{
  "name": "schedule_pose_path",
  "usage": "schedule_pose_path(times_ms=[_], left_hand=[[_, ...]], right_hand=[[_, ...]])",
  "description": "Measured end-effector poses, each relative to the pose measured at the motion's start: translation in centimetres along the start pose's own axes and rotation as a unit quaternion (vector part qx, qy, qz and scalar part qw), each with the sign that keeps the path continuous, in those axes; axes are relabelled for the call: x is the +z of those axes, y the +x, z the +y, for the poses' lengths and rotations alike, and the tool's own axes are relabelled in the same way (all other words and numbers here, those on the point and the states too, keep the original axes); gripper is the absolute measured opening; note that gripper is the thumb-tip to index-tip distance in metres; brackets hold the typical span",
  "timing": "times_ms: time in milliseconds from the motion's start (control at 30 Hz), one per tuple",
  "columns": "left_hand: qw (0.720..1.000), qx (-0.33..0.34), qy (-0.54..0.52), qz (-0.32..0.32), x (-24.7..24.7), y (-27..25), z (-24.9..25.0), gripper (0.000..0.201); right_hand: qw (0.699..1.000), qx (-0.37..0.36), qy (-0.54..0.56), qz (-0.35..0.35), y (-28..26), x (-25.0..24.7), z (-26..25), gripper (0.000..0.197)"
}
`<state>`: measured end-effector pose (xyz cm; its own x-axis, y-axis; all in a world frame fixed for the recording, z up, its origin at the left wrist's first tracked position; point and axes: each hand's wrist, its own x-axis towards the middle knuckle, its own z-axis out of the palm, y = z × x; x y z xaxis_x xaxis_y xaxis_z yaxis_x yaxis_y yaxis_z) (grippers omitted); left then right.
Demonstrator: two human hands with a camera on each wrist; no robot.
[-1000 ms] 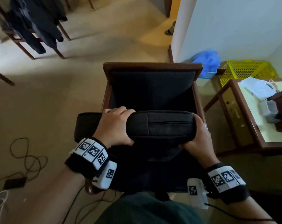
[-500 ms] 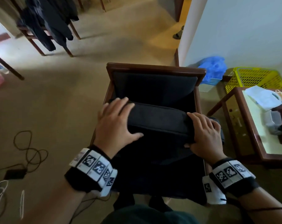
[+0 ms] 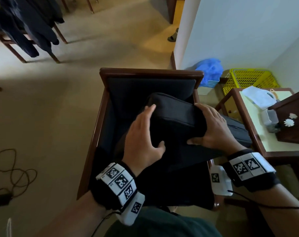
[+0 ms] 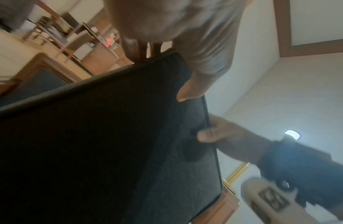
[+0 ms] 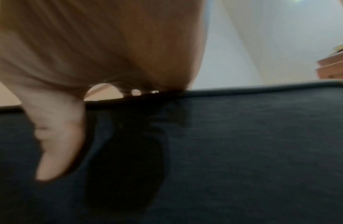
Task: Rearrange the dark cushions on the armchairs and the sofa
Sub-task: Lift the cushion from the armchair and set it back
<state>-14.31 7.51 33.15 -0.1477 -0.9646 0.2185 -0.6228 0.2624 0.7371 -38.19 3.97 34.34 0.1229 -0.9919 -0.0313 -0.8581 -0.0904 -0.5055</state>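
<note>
A dark fabric square cushion stands tilted inside the wooden-framed armchair. The left hand lies flat against it, fingers straight; the right hand grips its right edge, thumb in front.

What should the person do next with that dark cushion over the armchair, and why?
Probably turn the cushion square and lower it onto the seat. It sits tilted and skewed inside the armchair, one corner overhanging the right armrest. The left hand lies flat on it; the right hand wraps its edge.
</note>
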Motion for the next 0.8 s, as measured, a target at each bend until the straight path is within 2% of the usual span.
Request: schedule_pose_path(times_ms=[67,167,233,300,367,533,633,800], left_hand=[[0.998,0.049,-0.033,-0.033,0.5,0.4,0.3,0.095],[0.992,0.087,-0.071,-0.057,1.7,1.8,-1.9,0.099],[0.993,0.039,-0.054,-0.097,2.3,2.6,-4.7,0.118],[0.981,-0.023,-0.025,-0.192,2.6,3.0,-7.1,0.134],[0.965,-0.041,0.012,-0.259,2.7,3.1,-8.4,0.132],[0.965,-0.004,0.090,-0.244,2.2,4.5,-7.5,0.105],[0.969,0.035,0.104,-0.220,0.8,5.6,-5.9,0.103],[0.971,0.082,0.132,-0.183,-2.6,6.6,-3.4,0.108]], right_hand=[[0.999,-0.050,0.011,0.005,0.3,-0.6,-2.0,0.128],[0.997,-0.052,0.008,0.054,0.1,-1.1,-3.0,0.123],[0.996,-0.035,0.014,0.086,-0.6,-0.9,-2.6,0.118],[0.994,-0.030,0.015,0.106,-1.5,-0.3,-2.3,0.111],[0.992,-0.026,0.012,0.123,-2.1,0.5,-2.5,0.105],[0.980,-0.028,0.074,0.182,-1.3,0.5,-3.8,0.091],[0.964,-0.032,0.150,0.218,-0.3,-1.3,-4.2,0.085],[0.924,-0.047,0.291,0.242,-1.0,-2.8,-2.9,0.091]])
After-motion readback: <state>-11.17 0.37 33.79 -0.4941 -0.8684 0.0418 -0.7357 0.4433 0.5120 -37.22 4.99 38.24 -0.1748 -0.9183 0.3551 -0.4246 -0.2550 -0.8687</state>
